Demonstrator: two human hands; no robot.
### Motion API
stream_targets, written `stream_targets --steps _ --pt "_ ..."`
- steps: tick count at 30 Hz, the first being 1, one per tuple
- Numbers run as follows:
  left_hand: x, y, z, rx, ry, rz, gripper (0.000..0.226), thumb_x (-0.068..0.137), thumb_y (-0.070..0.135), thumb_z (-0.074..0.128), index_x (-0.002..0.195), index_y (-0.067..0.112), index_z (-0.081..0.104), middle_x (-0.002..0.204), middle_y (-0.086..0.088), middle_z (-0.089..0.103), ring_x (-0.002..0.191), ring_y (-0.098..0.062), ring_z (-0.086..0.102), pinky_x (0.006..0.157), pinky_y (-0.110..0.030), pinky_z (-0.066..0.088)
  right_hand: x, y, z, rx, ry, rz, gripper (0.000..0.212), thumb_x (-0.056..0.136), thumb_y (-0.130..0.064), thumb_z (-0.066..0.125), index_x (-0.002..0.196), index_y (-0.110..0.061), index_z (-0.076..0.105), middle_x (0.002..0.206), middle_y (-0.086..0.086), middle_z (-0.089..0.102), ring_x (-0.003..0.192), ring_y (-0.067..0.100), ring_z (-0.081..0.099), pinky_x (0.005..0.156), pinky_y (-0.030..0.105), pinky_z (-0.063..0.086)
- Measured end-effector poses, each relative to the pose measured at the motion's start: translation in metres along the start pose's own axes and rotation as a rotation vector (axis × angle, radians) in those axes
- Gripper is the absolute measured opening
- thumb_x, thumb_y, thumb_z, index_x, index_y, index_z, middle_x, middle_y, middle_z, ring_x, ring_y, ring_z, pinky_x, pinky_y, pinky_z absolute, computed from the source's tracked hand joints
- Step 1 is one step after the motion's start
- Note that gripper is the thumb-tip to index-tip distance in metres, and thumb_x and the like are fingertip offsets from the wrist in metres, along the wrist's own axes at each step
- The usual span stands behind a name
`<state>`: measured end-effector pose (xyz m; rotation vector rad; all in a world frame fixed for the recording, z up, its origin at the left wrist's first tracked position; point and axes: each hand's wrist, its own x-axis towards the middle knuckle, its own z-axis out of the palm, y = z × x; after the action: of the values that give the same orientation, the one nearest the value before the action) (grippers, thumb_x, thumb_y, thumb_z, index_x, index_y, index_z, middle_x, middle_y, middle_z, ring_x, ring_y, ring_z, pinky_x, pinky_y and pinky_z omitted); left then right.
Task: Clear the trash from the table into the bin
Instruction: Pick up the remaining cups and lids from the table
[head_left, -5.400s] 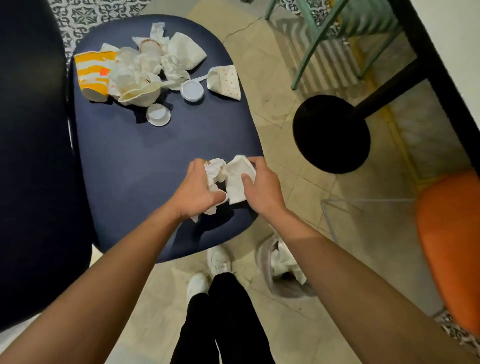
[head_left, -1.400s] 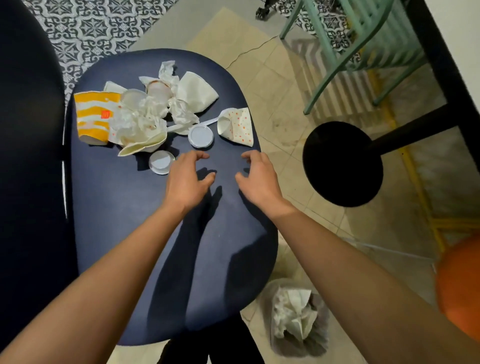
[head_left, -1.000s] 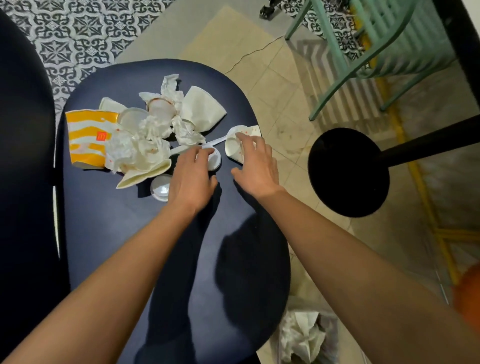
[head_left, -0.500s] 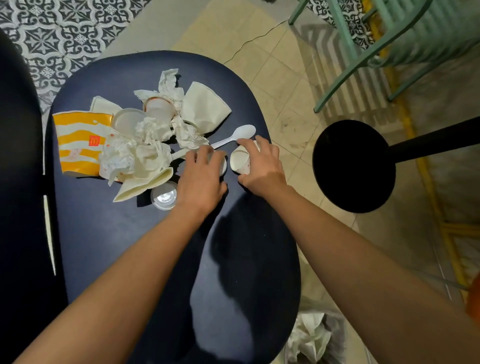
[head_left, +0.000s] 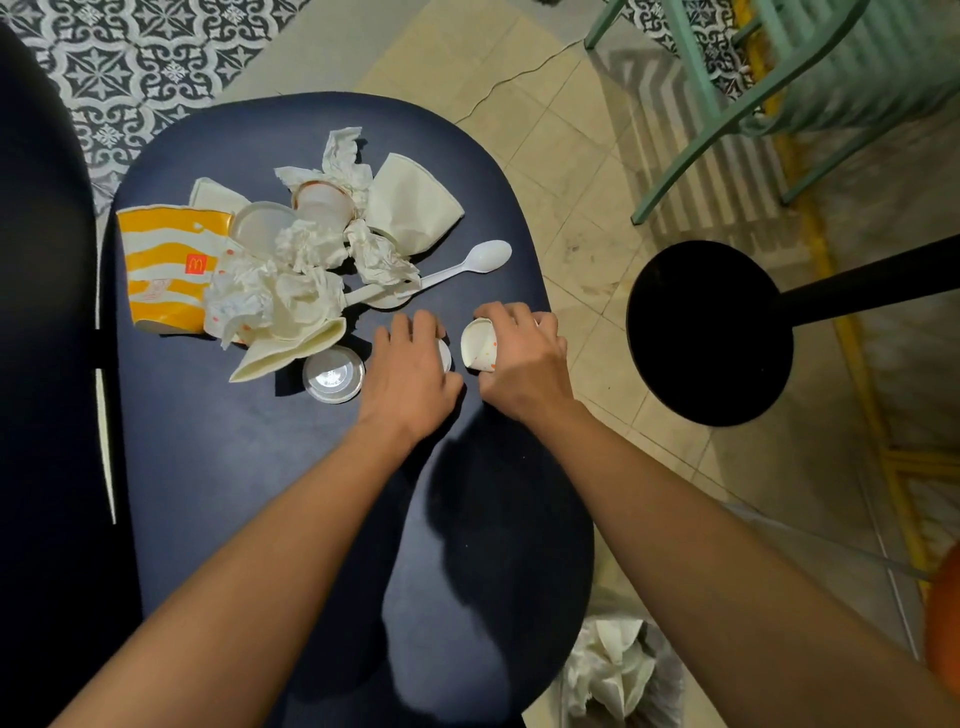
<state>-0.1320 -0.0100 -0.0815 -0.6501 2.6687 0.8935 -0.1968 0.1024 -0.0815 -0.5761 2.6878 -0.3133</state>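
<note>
Obs., standing by the dark blue table (head_left: 218, 467), which has an oval top.

2 bare hands are over it, close together near the right edge and about midway along. The knuckles are almost touching.

Right hand (head_left: 524, 364): fingers and thumb are wrapped round a dotted paper cup (head_left: 479, 347). The cup is tipped on its side with its mouth toward the other hand. The hold is firm.

Left hand (head_left: 413, 371): palm down, fingers bent over a small white lid (head_left: 444, 356) (only a sliver of rim shows between the 2 hands). I cannot tell whether it grips the lid or merely covers it.

The other trash lies toward the far left part of the table:
- A yellow-striped paper container (head_left: 166, 270), flattened, lies nearest the left edge.
- Crumpled napkins (head_left: 280, 291) are heaped against it, mixed with pale paper pieces.
- A clear plastic lid (head_left: 333, 375) sits flat just beside the left hand, on its left.
- A white plastic spoon (head_left: 467, 262) lies beyond the hands, bowl toward the right edge and handle running in under the napkins.

The bin (head_left: 672, 686) stands on the floor off the near right corner of the table. It is lined and has crumpled white paper inside.

On the floor to the right of the table is a black round base (head_left: 709, 332). A green chair (head_left: 727, 78) stands farther off.
</note>
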Motion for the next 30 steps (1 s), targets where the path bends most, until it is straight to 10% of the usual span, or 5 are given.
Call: stream_targets --steps 5,30 --pt "-0.015 0.000 0.001 -0.122 0.024 -0.033 0.042 0.080 0.020 0.060 0.116 0.009 0.043 0.118 -0.012 0.046 0.108 -0.034 0.042 0.093 -0.037 0.034 -0.019 0.008 -0.008 -0.017 0.008 -0.026 0.046 0.083 -0.015 0.059 0.127 -0.011 0.047 0.127 0.008 0.052 0.134 0.030 0.034 0.103 0.038 0.029" --pt "-0.132 0.028 -0.002 -0.301 0.126 -0.102 0.052 0.078 0.021 0.068 0.125 0.015 0.046 0.126 -0.007 0.042 0.112 -0.021 0.047 0.087 -0.025 0.037 -0.153 0.034 -0.033 0.208 0.116 0.087 0.031 0.086 -0.030 0.064 0.107 -0.012 0.051 0.103 0.007 0.064 0.094 0.026 0.060 0.069 0.034 0.048"
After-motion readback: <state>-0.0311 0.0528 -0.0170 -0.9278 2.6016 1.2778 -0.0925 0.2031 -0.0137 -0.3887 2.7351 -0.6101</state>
